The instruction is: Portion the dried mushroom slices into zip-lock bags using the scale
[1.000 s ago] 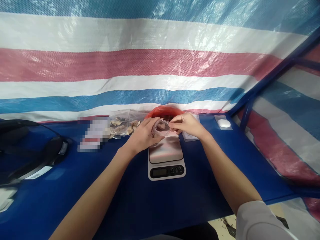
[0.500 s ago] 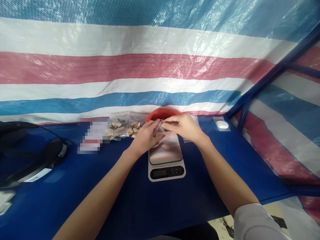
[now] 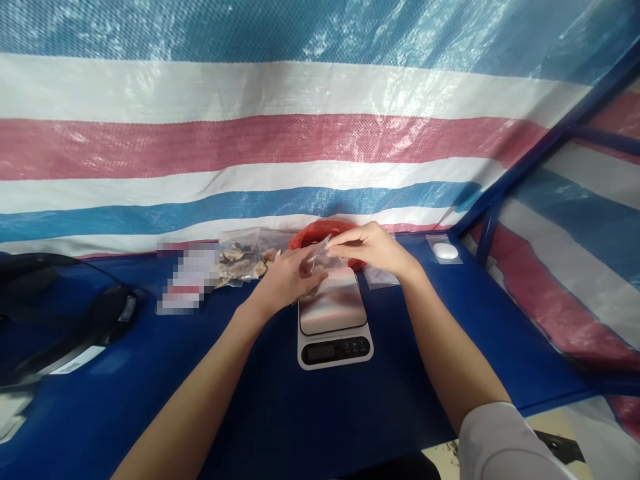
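Observation:
A clear plastic bag [image 3: 320,256] is stretched between my two hands above the back of a white kitchen scale [image 3: 334,307]. My left hand [image 3: 286,275] is closed round the bag's left side. At its upper right edge, my right hand [image 3: 367,248] pinches the film between thumb and fingers. What the bag holds, if anything, I cannot make out. Just behind it sits a red plastic bag [image 3: 320,231], its contents mostly hidden by my hands. Left of my left hand lie clear bags of dried slices [image 3: 240,265], brownish and pale.
Flat clear bags [image 3: 381,277] lie right of the scale. A small bag with a white oval item [image 3: 445,251] is farther right. At left are a blurred-out packet [image 3: 190,277] and a black headset-like device [image 3: 100,320]. Striped sheeting [image 3: 250,143] rises behind the blue table [image 3: 400,400].
The clear bag's upper part has come up into view between my hands, and its edge now shows at my right fingertips. The whole view has shifted slightly.

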`<act>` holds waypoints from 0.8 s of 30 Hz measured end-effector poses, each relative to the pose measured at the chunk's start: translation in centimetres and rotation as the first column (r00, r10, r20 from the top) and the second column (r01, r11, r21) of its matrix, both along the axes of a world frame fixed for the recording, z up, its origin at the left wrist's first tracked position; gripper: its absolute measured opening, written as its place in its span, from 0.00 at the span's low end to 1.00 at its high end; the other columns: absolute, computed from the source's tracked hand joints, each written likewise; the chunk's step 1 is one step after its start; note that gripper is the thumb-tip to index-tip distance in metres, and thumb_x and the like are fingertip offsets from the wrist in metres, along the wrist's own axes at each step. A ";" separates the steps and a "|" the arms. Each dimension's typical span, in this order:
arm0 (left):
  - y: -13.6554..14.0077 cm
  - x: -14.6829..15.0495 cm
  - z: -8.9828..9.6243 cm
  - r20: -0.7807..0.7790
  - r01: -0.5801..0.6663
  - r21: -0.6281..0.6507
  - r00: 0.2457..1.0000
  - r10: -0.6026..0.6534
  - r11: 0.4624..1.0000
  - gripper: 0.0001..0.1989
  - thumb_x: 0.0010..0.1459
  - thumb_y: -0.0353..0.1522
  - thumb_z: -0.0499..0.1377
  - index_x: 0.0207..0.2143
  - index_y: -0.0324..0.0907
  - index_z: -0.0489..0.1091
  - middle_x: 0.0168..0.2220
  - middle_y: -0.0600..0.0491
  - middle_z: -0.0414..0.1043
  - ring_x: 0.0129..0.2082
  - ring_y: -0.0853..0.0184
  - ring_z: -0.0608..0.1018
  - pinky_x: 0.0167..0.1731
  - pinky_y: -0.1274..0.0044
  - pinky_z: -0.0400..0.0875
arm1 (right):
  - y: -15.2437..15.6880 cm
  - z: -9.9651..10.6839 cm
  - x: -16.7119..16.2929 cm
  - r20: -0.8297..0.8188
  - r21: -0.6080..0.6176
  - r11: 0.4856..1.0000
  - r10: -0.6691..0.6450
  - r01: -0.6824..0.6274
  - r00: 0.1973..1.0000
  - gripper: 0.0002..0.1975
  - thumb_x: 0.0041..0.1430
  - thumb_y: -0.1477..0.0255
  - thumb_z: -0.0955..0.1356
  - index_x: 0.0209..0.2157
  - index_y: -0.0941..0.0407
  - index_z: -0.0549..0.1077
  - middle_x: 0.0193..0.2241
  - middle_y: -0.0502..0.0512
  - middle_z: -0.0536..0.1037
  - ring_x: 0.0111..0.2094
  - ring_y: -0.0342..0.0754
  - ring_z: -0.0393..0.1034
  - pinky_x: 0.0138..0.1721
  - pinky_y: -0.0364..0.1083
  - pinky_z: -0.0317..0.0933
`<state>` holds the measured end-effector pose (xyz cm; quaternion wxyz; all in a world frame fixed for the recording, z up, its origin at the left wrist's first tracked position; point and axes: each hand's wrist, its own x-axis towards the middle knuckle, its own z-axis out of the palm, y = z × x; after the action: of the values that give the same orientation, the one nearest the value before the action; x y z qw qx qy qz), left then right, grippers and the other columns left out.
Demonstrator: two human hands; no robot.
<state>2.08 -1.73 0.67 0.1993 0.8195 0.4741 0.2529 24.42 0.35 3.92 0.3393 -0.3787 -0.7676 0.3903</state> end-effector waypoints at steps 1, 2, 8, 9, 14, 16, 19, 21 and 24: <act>0.0 -0.1 0.2 -0.023 -0.006 -0.009 1.000 0.006 1.000 0.26 0.59 0.45 0.61 0.58 0.45 0.71 0.32 0.54 0.77 0.33 0.62 0.77 0.40 0.70 0.71 | 0.1 0.0 0.4 -0.020 -0.005 1.000 -0.010 0.010 1.000 0.10 0.57 0.62 0.73 0.38 0.51 0.85 0.35 0.50 0.84 0.36 0.50 0.77 0.41 0.48 0.69; 0.1 -0.3 0.5 -0.043 -0.015 -0.018 0.999 0.014 1.000 0.26 0.59 0.47 0.61 0.56 0.46 0.72 0.31 0.54 0.76 0.32 0.62 0.77 0.38 0.71 0.70 | 0.2 0.0 0.8 -0.033 -0.012 1.000 -0.019 0.019 0.999 0.10 0.57 0.62 0.73 0.37 0.51 0.85 0.34 0.50 0.84 0.37 0.51 0.77 0.42 0.49 0.70; 0.4 -0.7 1.4 -0.150 -0.053 -0.137 0.988 0.032 0.989 0.21 0.56 0.52 0.60 0.36 0.44 0.76 0.27 0.54 0.75 0.29 0.61 0.75 0.31 0.73 0.64 | 0.6 -0.4 2.3 -0.124 -0.096 0.991 -0.104 0.093 0.987 0.12 0.53 0.61 0.75 0.37 0.52 0.85 0.32 0.51 0.84 0.34 0.50 0.77 0.42 0.50 0.72; 0.4 -0.8 1.5 -0.150 -0.064 -0.143 0.988 0.042 0.988 0.21 0.56 0.52 0.61 0.35 0.44 0.76 0.27 0.54 0.76 0.29 0.61 0.75 0.31 0.74 0.64 | 0.6 -0.5 2.5 -0.138 -0.098 0.990 -0.117 0.104 0.984 0.12 0.53 0.61 0.75 0.36 0.53 0.85 0.31 0.51 0.84 0.33 0.49 0.77 0.42 0.50 0.72; 1.0 -1.3 1.4 -0.050 -0.106 -0.153 0.994 0.099 0.983 0.21 0.55 0.51 0.62 0.38 0.44 0.77 0.34 0.53 0.80 0.31 0.62 0.77 0.31 0.75 0.66 | 1.5 -1.8 2.7 -0.203 -0.128 0.982 -0.166 0.142 0.965 0.16 0.50 0.58 0.76 0.37 0.54 0.84 0.33 0.53 0.84 0.33 0.48 0.77 0.41 0.49 0.73; 1.3 -1.3 1.8 -0.047 -0.108 -0.158 0.994 0.102 0.981 0.20 0.55 0.51 0.62 0.39 0.45 0.77 0.35 0.52 0.81 0.32 0.62 0.78 0.32 0.75 0.67 | 2.2 -2.1 2.5 -0.253 -0.172 0.972 -0.199 0.158 0.947 0.19 0.49 0.57 0.76 0.39 0.55 0.84 0.37 0.53 0.84 0.36 0.48 0.78 0.42 0.49 0.75; 1.8 -0.9 2.9 -0.112 -0.109 -0.135 0.989 0.094 0.985 0.19 0.56 0.50 0.61 0.37 0.45 0.77 0.34 0.52 0.81 0.33 0.60 0.79 0.32 0.74 0.67 | 3.2 -2.2 2.1 -0.318 -0.215 0.955 -0.267 0.205 0.910 0.21 0.50 0.54 0.76 0.39 0.55 0.84 0.38 0.54 0.84 0.40 0.49 0.78 0.42 0.48 0.75; 2.3 -0.6 3.7 -0.176 -0.123 -0.099 0.979 0.104 0.987 0.19 0.56 0.51 0.60 0.33 0.45 0.76 0.32 0.52 0.80 0.32 0.59 0.79 0.31 0.74 0.66 | 3.7 -2.2 1.6 -0.332 -0.218 0.950 -0.287 0.223 0.898 0.21 0.50 0.54 0.75 0.39 0.55 0.83 0.37 0.54 0.84 0.40 0.49 0.78 0.42 0.48 0.76; 3.1 -0.3 4.5 -0.243 -0.140 -0.070 0.963 0.119 0.988 0.18 0.54 0.50 0.61 0.30 0.45 0.76 0.30 0.51 0.79 0.31 0.59 0.78 0.29 0.74 0.65 | 4.2 -2.5 1.0 -0.330 -0.244 0.946 -0.287 0.212 0.899 0.20 0.50 0.56 0.75 0.40 0.55 0.82 0.37 0.54 0.84 0.38 0.48 0.78 0.38 0.47 0.76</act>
<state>1.76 1.35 5.20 0.1595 0.8016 0.5578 0.1446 25.40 4.51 1.37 0.4819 -0.4284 -0.5933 0.4819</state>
